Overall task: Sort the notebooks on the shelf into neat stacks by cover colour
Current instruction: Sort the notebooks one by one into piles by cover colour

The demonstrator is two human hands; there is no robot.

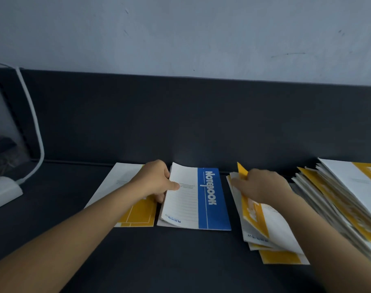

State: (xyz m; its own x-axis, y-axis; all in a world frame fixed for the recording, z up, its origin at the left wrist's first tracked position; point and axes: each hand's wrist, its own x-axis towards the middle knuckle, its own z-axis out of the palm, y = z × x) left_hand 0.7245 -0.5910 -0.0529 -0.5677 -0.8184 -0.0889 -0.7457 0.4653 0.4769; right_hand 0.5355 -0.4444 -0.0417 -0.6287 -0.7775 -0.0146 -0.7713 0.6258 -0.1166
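The blue notebook (210,199) lies flat in the middle of the dark shelf (180,261), between a yellow notebook (138,214) on its left and a loose yellow pile (271,229) on its right. The left hand (159,182) grips its left edge, thumb on top of the cover and fingers curled beneath, and the edge lifts a little.

These look like thin, soft-covered books: light, floppy and likely to slide on one another. I would take each by the spine edge, not by a cover, which bends up alone.

The right hand (263,187) rests on the loose pile with its fingers pushed in among the covers, one yellow flap standing up beside them. It is blurred, so I cannot tell whether it pinches anything.

A taller, ragged stack (349,197) leans at the far right.

The shelf is matt and dark, with a dark back panel (180,113) and a pale wall (180,28) above. A white cable (32,123) runs down to a white plug block (2,191) at the left.
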